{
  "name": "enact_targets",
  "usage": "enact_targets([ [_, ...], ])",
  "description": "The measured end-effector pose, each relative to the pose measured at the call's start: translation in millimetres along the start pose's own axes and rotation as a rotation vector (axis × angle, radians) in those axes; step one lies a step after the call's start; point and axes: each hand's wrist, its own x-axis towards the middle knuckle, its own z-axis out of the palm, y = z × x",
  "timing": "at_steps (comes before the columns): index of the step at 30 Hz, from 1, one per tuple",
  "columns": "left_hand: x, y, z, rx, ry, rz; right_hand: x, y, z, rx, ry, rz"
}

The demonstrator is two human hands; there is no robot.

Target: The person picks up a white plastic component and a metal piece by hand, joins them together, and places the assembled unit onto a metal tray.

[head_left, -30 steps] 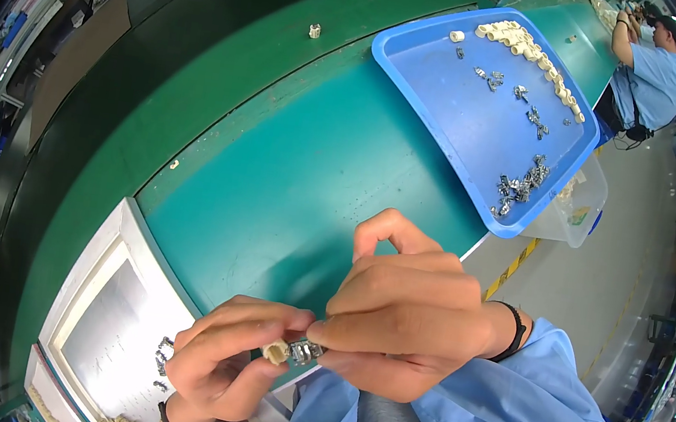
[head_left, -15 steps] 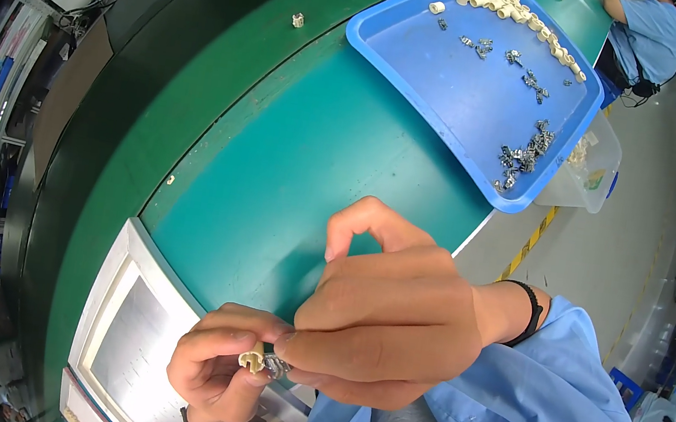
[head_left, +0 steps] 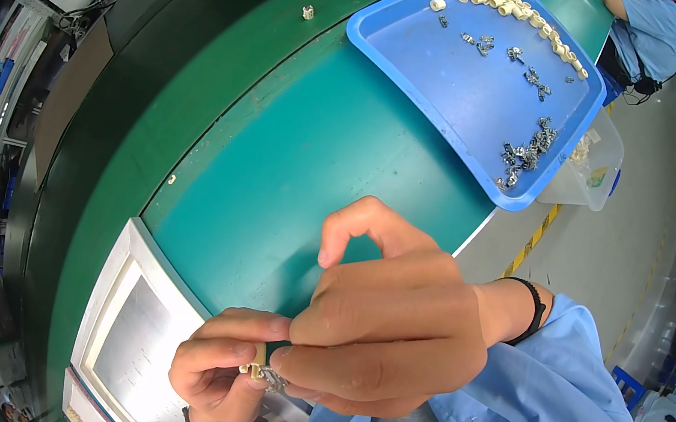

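We pinch the cream sleeve (head_left: pixel 251 369) between the thumb and fingers of our left hand (head_left: pixel 217 367), in front of our body. With our right hand (head_left: pixel 390 331) we grasp the metal clip (head_left: pixel 274 381) immediately beside it. Beyond, the blue tray (head_left: pixel 450 89) on the green bench (head_left: pixel 312 147) carries further sleeves (head_left: pixel 505 8) and clips (head_left: pixel 525 155).

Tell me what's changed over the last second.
The cream tube in the left hand has turned, showing less opening; the metal clip at the right hand sits lower beside it. Neither was released. The blue tray's parts look unchanged.
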Motion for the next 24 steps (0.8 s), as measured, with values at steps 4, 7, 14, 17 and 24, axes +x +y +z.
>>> enact_targets([
  [4, 2.4, -1.7, 2.8, 0.041, 0.003, 0.042, -0.8, -0.6, 0.0, -0.021, 0.016, -0.024],
  [7, 4.6, -3.1, 0.0, 0.092, -0.001, 0.070, -0.2, -1.1, 0.8, -0.039, 0.013, -0.039],
  [14, 8.2, -3.2, -0.2, 0.172, 0.007, 0.084, 1.2, -1.2, 1.7, -0.062, -0.030, -0.048],
  [17, 8.4, -4.5, -1.6, 0.157, -0.005, 0.106, 2.4, -1.1, 1.6, -0.073, -0.051, -0.045],
  [24, 9.4, -1.9, -2.0, 0.192, -0.026, 0.085, 1.1, -1.7, -2.3, -0.059, -0.109, 0.006],
])
